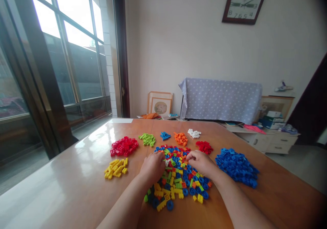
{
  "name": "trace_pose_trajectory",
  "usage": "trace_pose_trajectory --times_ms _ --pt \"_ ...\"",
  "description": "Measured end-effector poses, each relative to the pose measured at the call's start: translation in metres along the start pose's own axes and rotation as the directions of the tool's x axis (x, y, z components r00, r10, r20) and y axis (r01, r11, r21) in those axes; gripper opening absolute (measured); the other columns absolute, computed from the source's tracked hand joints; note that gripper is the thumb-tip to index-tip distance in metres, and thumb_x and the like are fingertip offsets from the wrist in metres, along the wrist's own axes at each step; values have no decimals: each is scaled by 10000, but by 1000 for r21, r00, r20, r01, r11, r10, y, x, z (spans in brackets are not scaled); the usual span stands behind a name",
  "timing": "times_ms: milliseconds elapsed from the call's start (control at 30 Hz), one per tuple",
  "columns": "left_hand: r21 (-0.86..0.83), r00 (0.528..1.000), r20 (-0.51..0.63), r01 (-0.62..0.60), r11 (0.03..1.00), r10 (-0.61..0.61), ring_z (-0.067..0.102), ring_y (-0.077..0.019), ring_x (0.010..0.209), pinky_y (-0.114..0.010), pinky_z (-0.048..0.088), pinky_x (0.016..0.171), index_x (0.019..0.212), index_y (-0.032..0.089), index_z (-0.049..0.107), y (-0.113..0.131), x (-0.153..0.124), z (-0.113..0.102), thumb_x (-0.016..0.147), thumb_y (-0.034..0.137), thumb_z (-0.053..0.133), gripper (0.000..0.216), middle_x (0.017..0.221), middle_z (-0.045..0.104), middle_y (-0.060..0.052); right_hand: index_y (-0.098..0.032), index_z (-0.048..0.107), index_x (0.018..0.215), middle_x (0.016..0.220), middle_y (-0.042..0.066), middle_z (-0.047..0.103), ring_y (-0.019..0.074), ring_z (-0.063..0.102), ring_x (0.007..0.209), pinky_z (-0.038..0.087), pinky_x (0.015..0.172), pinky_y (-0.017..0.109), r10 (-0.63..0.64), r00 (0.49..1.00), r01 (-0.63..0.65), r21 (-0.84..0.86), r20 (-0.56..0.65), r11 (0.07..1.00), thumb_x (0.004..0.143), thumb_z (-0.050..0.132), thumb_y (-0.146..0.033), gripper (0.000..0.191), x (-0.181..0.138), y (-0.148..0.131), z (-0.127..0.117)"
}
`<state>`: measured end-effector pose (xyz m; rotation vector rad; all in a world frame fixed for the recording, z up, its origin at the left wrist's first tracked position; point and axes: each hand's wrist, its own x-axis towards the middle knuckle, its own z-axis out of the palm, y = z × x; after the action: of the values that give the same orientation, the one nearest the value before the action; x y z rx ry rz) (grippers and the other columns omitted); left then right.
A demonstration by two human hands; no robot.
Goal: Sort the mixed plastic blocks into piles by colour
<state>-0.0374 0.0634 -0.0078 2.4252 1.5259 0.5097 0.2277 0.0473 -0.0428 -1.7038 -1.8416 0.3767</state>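
A mixed heap of toy building bricks (177, 184) in blue, yellow, green, red, orange and white lies on the table between my forearms. At the heap's left side is my left hand (153, 163), its fingers curled down among the bricks and their tips mostly hidden. My right hand (200, 162) hovers over the upper right of the heap, thumb and fingers bent together in a pinch. Whatever either hand holds is too small or too covered to make out. Red bricks (205, 147) lie just beyond my right hand.
Single-colour piles ring the heap on the wooden table (84, 178): yellow bricks (116, 168), dark red bricks (124, 146), green bricks (147, 139), light blue bricks (165, 135), orange bricks (181, 138), white bricks (194, 133) and a large blue pile (237, 167).
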Motion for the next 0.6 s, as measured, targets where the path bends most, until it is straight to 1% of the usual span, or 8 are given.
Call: trace_pose_trajectory --times_ms 100,200,267,433,533,600 --pt "12 1000 6 -1 1000 1 611 -187 857 -256 355 655 868 230 595 1 1 1 860 268 494 108 994 679 -43 -203 732 858 751 6 660 138 557 667 379 599 222 9 999 -10 15 37 1000 781 635 -313 166 -3 0 -1" --pt "16 1000 -4 -20 1000 20 610 -181 857 -250 356 645 864 229 594 0 2 4 865 268 487 114 982 677 -39 -210 738 875 765 5 668 133 556 670 353 580 217 -19 996 17 22 91 1000 777 671 -369 198 -5 -5 0" --pt "9 999 -13 -30 1000 30 612 -179 863 -245 360 645 871 231 601 -1 3 5 865 267 491 116 982 677 -37 -211 738 874 759 1 666 129 561 669 341 569 211 -17 992 15 18 128 1000 767 679 -351 186 -5 -7 0" --pt "-5 999 -24 -22 1000 22 616 -184 886 -243 385 679 909 240 630 -3 4 4 869 276 512 130 1003 682 -39 -202 721 871 731 -17 661 119 563 645 325 543 202 34 982 -39 23 184 999 728 654 -228 160 -6 -5 -6" --pt "-7 1000 -12 2 1000 -2 617 -181 899 -237 395 702 929 242 643 -4 4 3 879 269 513 142 999 683 -40 -200 721 891 720 -20 660 117 558 635 321 545 202 63 979 -69 26 194 997 728 638 -209 183 -6 -5 -8" --pt "-7 1000 -20 14 1000 -15 616 -177 898 -233 394 704 926 242 645 -4 3 2 885 262 512 141 996 683 -39 -205 724 910 735 -17 665 118 558 646 324 559 206 57 984 -62 21 170 998 746 616 -206 197 -7 -7 -8"
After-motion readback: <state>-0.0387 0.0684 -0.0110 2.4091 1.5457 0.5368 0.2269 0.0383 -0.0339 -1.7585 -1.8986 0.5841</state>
